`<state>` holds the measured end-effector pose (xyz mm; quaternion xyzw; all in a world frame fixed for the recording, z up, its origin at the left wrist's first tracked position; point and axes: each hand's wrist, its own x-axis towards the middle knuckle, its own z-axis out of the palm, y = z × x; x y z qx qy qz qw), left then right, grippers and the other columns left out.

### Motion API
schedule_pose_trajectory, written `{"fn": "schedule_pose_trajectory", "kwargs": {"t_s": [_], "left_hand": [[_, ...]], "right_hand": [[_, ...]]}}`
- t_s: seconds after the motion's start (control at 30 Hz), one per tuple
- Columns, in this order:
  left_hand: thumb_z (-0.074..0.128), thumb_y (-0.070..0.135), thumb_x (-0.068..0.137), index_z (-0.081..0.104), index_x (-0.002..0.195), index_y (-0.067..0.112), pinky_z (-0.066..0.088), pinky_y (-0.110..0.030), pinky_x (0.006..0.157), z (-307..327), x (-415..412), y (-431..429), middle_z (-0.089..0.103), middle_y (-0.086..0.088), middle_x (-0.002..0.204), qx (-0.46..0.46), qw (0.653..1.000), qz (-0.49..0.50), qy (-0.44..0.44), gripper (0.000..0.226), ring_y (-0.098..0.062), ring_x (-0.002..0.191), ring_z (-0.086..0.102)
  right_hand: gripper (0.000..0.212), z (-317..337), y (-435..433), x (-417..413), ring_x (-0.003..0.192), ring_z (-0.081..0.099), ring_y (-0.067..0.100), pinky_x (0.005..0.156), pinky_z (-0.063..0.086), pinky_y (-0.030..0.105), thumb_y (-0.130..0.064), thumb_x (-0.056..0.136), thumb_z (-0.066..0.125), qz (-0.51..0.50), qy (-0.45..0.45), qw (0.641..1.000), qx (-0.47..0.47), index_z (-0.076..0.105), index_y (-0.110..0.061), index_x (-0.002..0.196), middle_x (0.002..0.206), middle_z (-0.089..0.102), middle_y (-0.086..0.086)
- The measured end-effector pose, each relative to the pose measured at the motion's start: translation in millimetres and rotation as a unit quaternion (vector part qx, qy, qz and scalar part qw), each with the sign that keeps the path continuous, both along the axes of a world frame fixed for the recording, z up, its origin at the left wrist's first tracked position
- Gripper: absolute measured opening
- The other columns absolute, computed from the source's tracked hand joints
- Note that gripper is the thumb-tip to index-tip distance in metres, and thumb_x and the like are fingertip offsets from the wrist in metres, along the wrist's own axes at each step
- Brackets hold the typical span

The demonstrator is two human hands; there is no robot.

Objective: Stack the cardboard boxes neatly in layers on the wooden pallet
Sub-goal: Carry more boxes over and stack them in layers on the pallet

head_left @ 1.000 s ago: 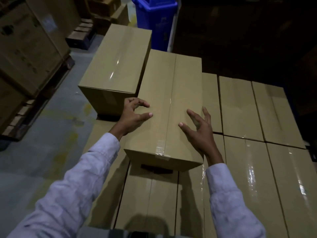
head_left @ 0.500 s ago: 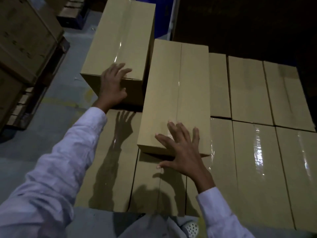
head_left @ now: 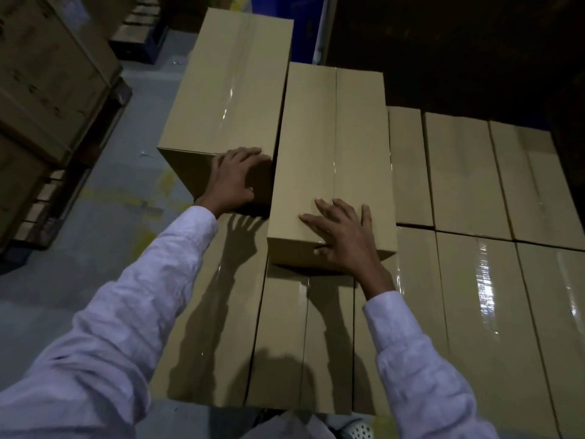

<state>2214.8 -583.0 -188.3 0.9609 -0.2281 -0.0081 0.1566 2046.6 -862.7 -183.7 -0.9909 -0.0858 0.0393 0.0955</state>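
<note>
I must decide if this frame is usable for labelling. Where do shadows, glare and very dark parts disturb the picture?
Head view: the left hand and right hand throw sharp, dark shadows on the lower boxes; head view: bright glare sits on the tape at the right; head view: the background at top right is almost black, with no detail.
</note>
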Motion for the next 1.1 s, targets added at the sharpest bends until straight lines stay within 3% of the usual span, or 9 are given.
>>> {"fn": "schedule_pose_trajectory", "kwargs": {"t_s": [0.17,0.3,0.43,0.53,0.67,1.1], "left_hand": [[0.084,0.018,0.071,0.036,0.155,0.048,0.021,-0.056,0.122,-7,0,1,0.034,0.01,0.168,0.005,1.0,-0.002,-0.001,0.101,-0.025,0.154,0.03],[0.092,0.044,0.07,0.039,0.155,0.05,0.021,-0.055,0.12,-6,5,4,0.035,0.012,0.165,0.005,1.0,0.0,-0.012,0.101,-0.023,0.15,0.031],[0.083,0.069,0.073,0.052,0.149,0.049,0.027,-0.051,0.113,4,13,-4,0.047,0.009,0.153,-0.003,1.0,0.008,-0.014,0.083,-0.024,0.141,0.038],[0.073,0.076,0.081,0.065,0.138,0.049,0.03,-0.045,0.104,8,24,-13,0.058,0.007,0.134,0.004,0.999,0.031,-0.042,0.064,-0.023,0.127,0.046],[0.069,0.071,0.087,0.075,0.125,0.044,0.032,-0.043,0.099,6,27,-21,0.062,0.006,0.116,-0.012,0.996,0.051,-0.07,0.047,-0.023,0.115,0.049],[0.078,0.054,0.089,0.084,0.108,0.03,0.031,-0.039,0.089,5,37,-36,0.068,0.002,0.103,-0.017,0.991,0.076,-0.106,0.03,-0.024,0.104,0.054]], "right_hand": [[0.091,-3,0,62,0.162,0.018,0.027,0.125,0.01,0.074,-0.042,0.082,0.089,0.0,-0.01,1.0,0.015,0.038,-0.058,0.156,0.175,0.028,-0.01],[0.09,-2,-5,107,0.162,0.018,0.028,0.127,0.011,0.071,-0.039,0.081,0.09,-0.017,-0.016,0.999,0.03,0.041,-0.056,0.155,0.173,0.03,-0.012],[0.088,2,-11,140,0.16,0.023,0.03,0.127,0.014,0.069,-0.034,0.081,0.09,-0.021,-0.016,0.999,0.04,0.046,-0.053,0.154,0.172,0.034,-0.009],[0.088,4,-12,155,0.158,0.026,0.031,0.126,0.018,0.065,-0.033,0.08,0.091,-0.017,-0.017,0.999,0.041,0.047,-0.052,0.154,0.171,0.036,-0.008],[0.089,-1,-16,161,0.157,0.027,0.03,0.125,0.019,0.064,-0.031,0.079,0.092,-0.009,-0.02,0.999,0.048,0.048,-0.051,0.154,0.171,0.037,-0.007],[0.089,-7,-23,189,0.156,0.031,0.03,0.124,0.023,0.06,-0.03,0.079,0.092,-0.008,-0.019,0.998,0.058,0.048,-0.052,0.153,0.17,0.039,-0.006]]}}
